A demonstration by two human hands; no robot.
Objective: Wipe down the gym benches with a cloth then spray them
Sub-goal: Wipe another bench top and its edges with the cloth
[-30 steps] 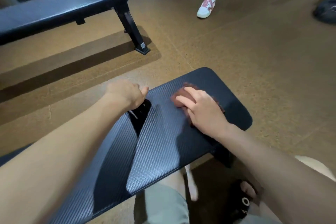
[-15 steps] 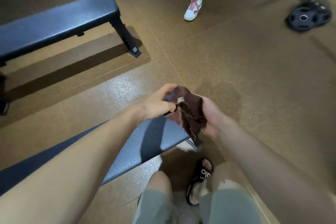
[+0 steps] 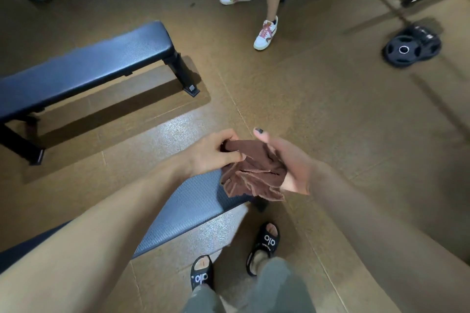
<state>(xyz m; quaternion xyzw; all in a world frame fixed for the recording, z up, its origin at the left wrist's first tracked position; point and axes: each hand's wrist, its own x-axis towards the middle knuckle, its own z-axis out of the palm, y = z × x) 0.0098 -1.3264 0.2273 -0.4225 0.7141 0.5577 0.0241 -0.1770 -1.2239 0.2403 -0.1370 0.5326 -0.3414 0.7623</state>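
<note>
Brown cloth (image 3: 254,173) hangs bunched between two hands. The left hand (image 3: 213,152) pinches its top edge with curled fingers, and the right hand (image 3: 292,162) cups it from beside. Just under the fingers sits a black bench (image 3: 188,208); another bench (image 3: 84,68) stands well beyond them.

Both bare forearms reach forward, the left grip (image 3: 216,154) pinching a brown cloth (image 3: 254,175) cupped in the upturned right grip (image 3: 292,165).

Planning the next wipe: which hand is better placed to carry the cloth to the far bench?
Left hand, probably: it pinches the cloth, and the far bench lies on its side; the right hand is farther off.
</note>
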